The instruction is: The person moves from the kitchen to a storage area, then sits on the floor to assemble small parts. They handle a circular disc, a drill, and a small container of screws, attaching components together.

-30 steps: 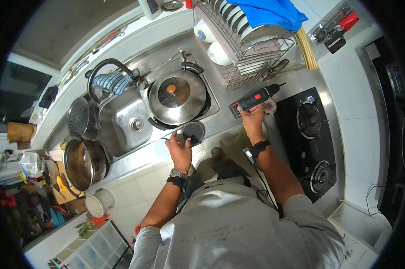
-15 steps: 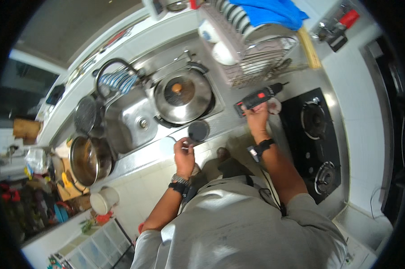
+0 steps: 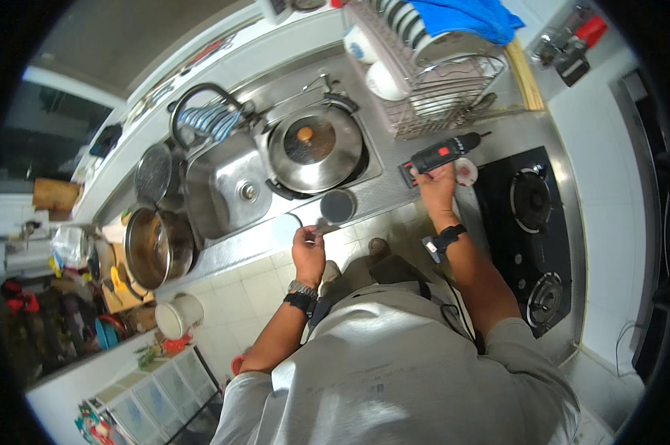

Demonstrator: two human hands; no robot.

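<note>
My right hand (image 3: 435,182) is closed on a black cordless drill (image 3: 440,153) with a red patch, at the counter beside the stove. The drill's bit points to the far right. A small round white and reddish piece (image 3: 465,172) lies just right of that hand. My left hand (image 3: 308,248) pinches a small, thin greyish piece (image 3: 324,226) whose kind I cannot make out. Close beyond these fingers is a dark round disc-like thing (image 3: 338,206) at the counter's front edge. A pale round thing (image 3: 285,228) sits left of the fingers.
A lidded pan (image 3: 305,174) sits over the right sink basin, beside the left basin (image 3: 216,215). A dish rack (image 3: 431,111) stands beyond the drill, and a black gas stove (image 3: 509,237) is at right. Left of the sink are a large steel pot (image 3: 146,256) and a white bucket (image 3: 173,320).
The whole view has shifted slightly, so the counter and its things appear further right. The greyish piece shows more clearly at my left fingertips. My right hand stays on the drill.
</note>
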